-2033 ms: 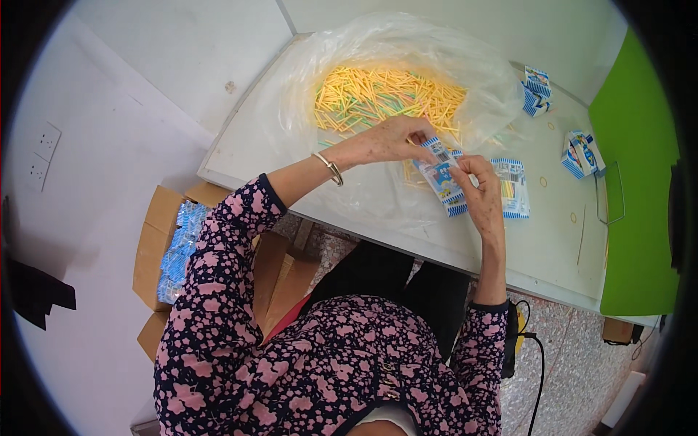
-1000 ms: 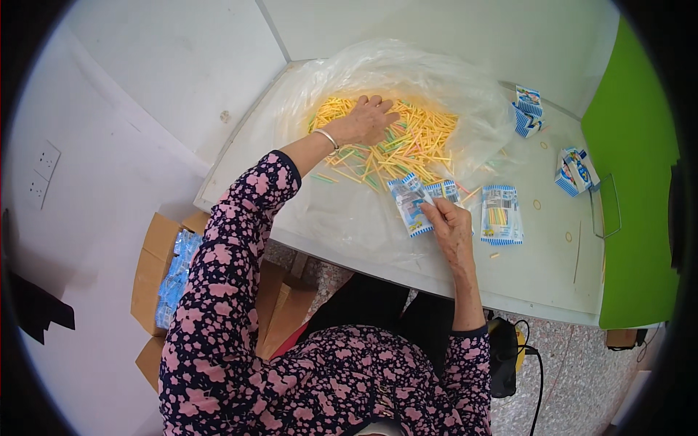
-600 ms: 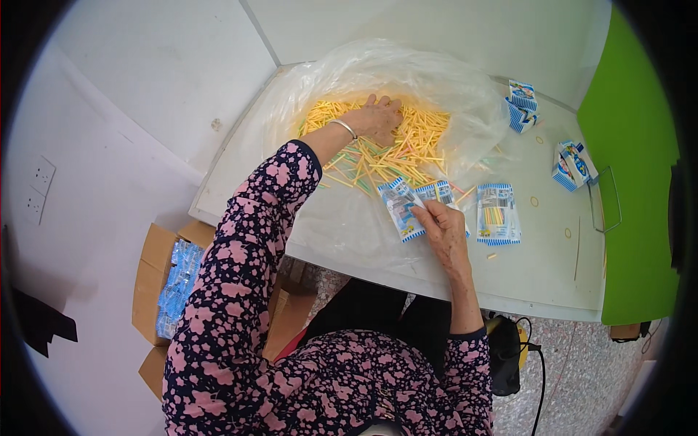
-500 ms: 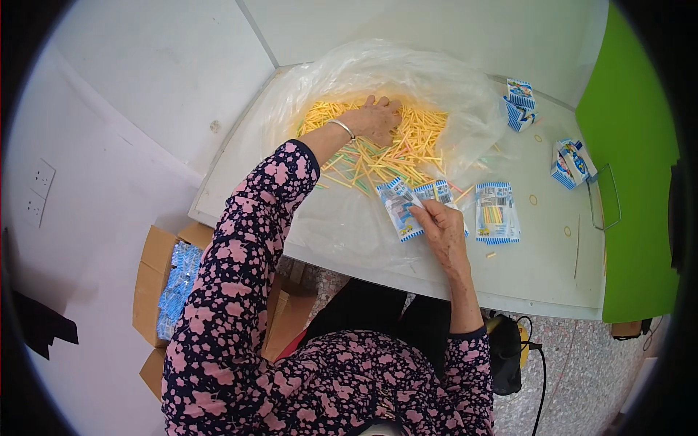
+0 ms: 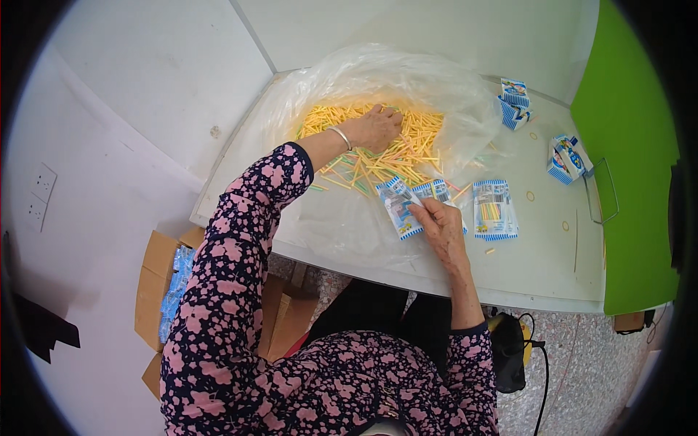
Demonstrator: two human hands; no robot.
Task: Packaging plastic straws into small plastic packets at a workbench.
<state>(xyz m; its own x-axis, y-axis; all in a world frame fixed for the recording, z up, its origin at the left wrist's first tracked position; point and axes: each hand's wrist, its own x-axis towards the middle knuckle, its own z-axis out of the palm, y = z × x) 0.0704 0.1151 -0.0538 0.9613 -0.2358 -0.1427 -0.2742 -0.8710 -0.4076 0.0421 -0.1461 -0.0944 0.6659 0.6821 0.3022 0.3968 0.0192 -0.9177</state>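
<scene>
A heap of thin yellow, pink and green sticks (image 5: 422, 138) spills from a large clear plastic bag (image 5: 378, 65) on the table. Over the heap, my left hand (image 5: 372, 129) is bent down with its fingers curled in among the sticks; the fingertips are partly hidden. My right hand (image 5: 442, 227) pinches a blue-and-white plastic packet (image 5: 398, 208) between thumb and fingers at the heap's near edge. Behind it, partly covered by the hand, is a second such packet (image 5: 434, 190). Just right of that hand lies another packet (image 5: 495, 211), with sticks showing through its window.
Blue-and-white filled packs (image 5: 515, 104) stand at the back right, and another pack (image 5: 568, 160) is beside a wire stand (image 5: 603, 192) by the green panel (image 5: 629, 160). Rubber bands (image 5: 530, 196) lie on the white table (image 5: 538, 276). Below left, a cardboard box (image 5: 154, 291) contains blue packets.
My left hand's fingers have drawn closer together and curled more in the sticks. My right hand keeps the packet in nearly the same place. The view has shifted slightly.
</scene>
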